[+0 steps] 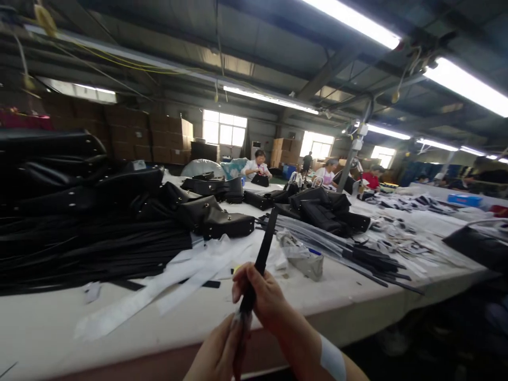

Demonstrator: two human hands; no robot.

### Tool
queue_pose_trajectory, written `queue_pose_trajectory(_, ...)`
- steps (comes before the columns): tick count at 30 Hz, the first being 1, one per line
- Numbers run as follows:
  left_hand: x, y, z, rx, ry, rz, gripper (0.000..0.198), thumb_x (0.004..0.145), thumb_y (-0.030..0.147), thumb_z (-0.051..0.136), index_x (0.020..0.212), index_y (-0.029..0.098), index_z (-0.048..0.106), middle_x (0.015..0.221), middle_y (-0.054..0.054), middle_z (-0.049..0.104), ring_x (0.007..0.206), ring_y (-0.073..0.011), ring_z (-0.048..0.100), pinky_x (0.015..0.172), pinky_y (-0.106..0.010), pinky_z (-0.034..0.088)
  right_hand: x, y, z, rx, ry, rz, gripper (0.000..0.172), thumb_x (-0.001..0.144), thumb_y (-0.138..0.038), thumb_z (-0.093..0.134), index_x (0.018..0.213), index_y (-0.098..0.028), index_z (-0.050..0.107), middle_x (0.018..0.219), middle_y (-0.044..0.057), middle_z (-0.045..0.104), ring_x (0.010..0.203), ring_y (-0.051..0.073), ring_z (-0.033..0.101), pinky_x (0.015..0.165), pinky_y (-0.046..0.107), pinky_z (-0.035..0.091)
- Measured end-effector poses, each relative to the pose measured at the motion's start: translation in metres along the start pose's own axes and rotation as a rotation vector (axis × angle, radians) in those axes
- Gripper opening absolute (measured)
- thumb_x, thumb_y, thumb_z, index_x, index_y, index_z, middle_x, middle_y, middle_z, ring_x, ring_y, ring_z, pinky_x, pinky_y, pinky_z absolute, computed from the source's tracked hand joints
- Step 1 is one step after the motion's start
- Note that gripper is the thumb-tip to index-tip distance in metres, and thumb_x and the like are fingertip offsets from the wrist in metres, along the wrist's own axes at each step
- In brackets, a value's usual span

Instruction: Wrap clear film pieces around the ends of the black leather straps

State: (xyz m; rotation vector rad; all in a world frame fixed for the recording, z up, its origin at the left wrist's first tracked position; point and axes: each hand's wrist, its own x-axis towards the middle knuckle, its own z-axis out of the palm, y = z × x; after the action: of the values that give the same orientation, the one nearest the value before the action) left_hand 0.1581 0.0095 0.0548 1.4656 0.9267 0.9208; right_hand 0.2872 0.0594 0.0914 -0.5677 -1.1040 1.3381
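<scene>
A long black strap (pixel 266 241) stands up at a slant in front of me, its far end pointing away over the table. My right hand (pixel 266 293) is closed around its middle, thumb on top. Lower down, my left hand (pixel 222 346) grips the near end, with fingers pressed together. What else may lie between the left fingers is hidden. Just beyond the hands are white paper strips (pixel 123 312) and a grey crumpled packet (pixel 309 264) with something blue on it. A white patch (pixel 332 358) sticks to my right forearm.
Black straps (pixel 91 254) lie in a heap at left, below piled black bags (pixel 51 185). More black bags (pixel 321 209) and a bundle of strips (pixel 373 259) cover the table's middle and right. Several people work beyond the table (pixel 349 312). Cardboard boxes (pixel 130 135) stand behind.
</scene>
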Motion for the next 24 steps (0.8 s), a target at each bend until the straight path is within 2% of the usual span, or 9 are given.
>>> queue_pose_trajectory(3, 0.015, -0.004, 0.012, -0.025, -0.124, -0.012, 0.066, 0.077, 0.083, 0.038, 0.074, 0.019, 0.051, 0.047, 0.005, 0.041, 0.043, -0.0103, 0.035, 0.042, -0.023, 0.030, 0.000, -0.014, -0.015, -0.007, 0.070, -0.022, 0.045, 0.084, -0.057, 0.064, 0.083, -0.012, 0.069, 0.057, 0.003, 0.064, 0.054, 0.012, 0.058, 0.059, 0.023, 0.043)
queue_pose_trajectory(6, 0.018, -0.005, 0.020, -0.068, -0.146, -0.096, 0.061, 0.080, 0.080, 0.040, 0.076, 0.020, 0.047, 0.052, 0.007, 0.035, 0.043, -0.0084, 0.028, 0.041, -0.022, 0.021, 0.001, -0.032, -0.036, 0.027, 0.179, -0.051, 0.048, 0.084, -0.057, 0.062, 0.098, -0.012, 0.068, 0.066, 0.004, 0.068, 0.059, 0.013, 0.060, 0.064, 0.025, 0.047)
queue_pose_trajectory(9, 0.017, -0.002, 0.022, -0.097, -0.192, -0.185, 0.065, 0.073, 0.085, 0.042, 0.076, 0.021, 0.045, 0.057, 0.007, 0.033, 0.047, -0.0084, 0.027, 0.041, -0.021, 0.022, 0.003, -0.044, -0.062, 0.027, 0.335, -0.096, 0.051, 0.083, -0.059, 0.062, 0.112, -0.016, 0.061, 0.081, 0.007, 0.073, 0.063, 0.015, 0.064, 0.065, 0.028, 0.050)
queue_pose_trajectory(12, 0.018, -0.002, 0.022, -0.081, -0.250, -0.238, 0.070, 0.067, 0.089, 0.043, 0.076, 0.021, 0.045, 0.059, 0.007, 0.033, 0.048, -0.0085, 0.028, 0.041, -0.020, 0.023, 0.007, -0.048, -0.090, 0.025, 0.485, -0.112, 0.052, 0.081, -0.061, 0.061, 0.109, -0.017, 0.060, 0.080, 0.007, 0.074, 0.065, 0.017, 0.066, 0.059, 0.027, 0.051)
queue_pose_trajectory(16, 0.017, -0.014, 0.021, -0.036, -0.290, -0.249, 0.063, 0.076, 0.083, 0.042, 0.079, 0.020, 0.049, 0.056, 0.007, 0.034, 0.046, -0.0086, 0.029, 0.041, -0.020, 0.020, 0.008, -0.049, -0.119, -0.029, 0.588, -0.133, 0.043, 0.075, -0.050, 0.073, 0.098, -0.015, 0.065, 0.066, 0.003, 0.070, 0.056, 0.014, 0.063, 0.049, 0.021, 0.045)
queue_pose_trajectory(20, 0.016, -0.021, 0.019, -0.075, -0.333, -0.247, 0.059, 0.081, 0.078, 0.043, 0.085, 0.019, 0.051, 0.065, 0.005, 0.041, 0.051, -0.0088, 0.032, 0.043, -0.020, 0.026, 0.004, -0.046, -0.127, -0.144, 0.596, -0.166, 0.034, 0.070, -0.042, 0.079, 0.084, -0.014, 0.066, 0.061, 0.001, 0.068, 0.044, 0.009, 0.054, 0.043, 0.019, 0.040)
queue_pose_trajectory(24, 0.018, -0.011, 0.014, -0.038, -0.359, -0.190, 0.053, 0.089, 0.070, 0.038, 0.083, 0.019, 0.050, 0.064, 0.003, 0.045, 0.053, -0.0105, 0.038, 0.048, -0.021, 0.035, 0.002, -0.039, -0.121, -0.234, 0.603, -0.171, 0.034, 0.072, -0.044, 0.076, 0.083, -0.014, 0.066, 0.061, 0.003, 0.069, 0.041, 0.007, 0.049, 0.042, 0.019, 0.037)
